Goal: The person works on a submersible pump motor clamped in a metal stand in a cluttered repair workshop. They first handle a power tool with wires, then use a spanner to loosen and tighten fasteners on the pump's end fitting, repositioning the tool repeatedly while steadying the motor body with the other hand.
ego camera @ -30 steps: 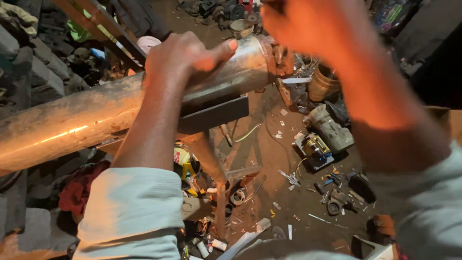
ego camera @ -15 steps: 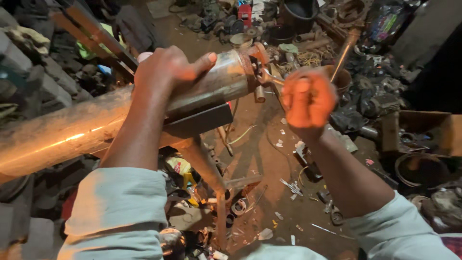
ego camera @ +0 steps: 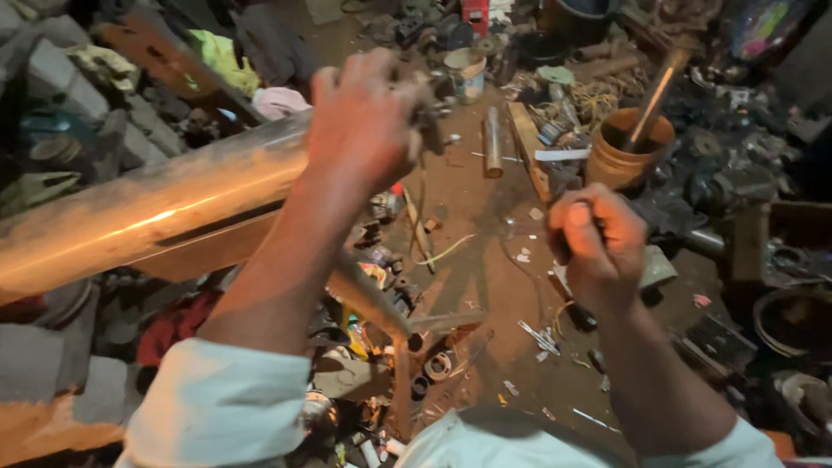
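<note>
A long, shiny metal pipe (ego camera: 156, 217) runs from the left edge up toward the middle and rests on a metal stand (ego camera: 394, 325). My left hand (ego camera: 364, 121) is clamped over the pipe's far end, where small fittings stick out past my fingers. My right hand (ego camera: 598, 243) is a closed fist lower right of that end, apart from the pipe. It grips a small dark tool, mostly hidden in the fist, and I cannot tell what kind. Both arms wear pale sleeves.
The dirt floor is littered with scrap. An orange bucket (ego camera: 624, 156) holding a stick stands at upper right, with a tin can (ego camera: 468, 74), a short tube (ego camera: 491, 143) and a wooden plank (ego camera: 529, 147) near it. Grey blocks (ego camera: 52, 78) are stacked at left.
My right hand has dropped from the pipe's end down and to the right, staying clenched. My left hand has slid further over the pipe's end.
</note>
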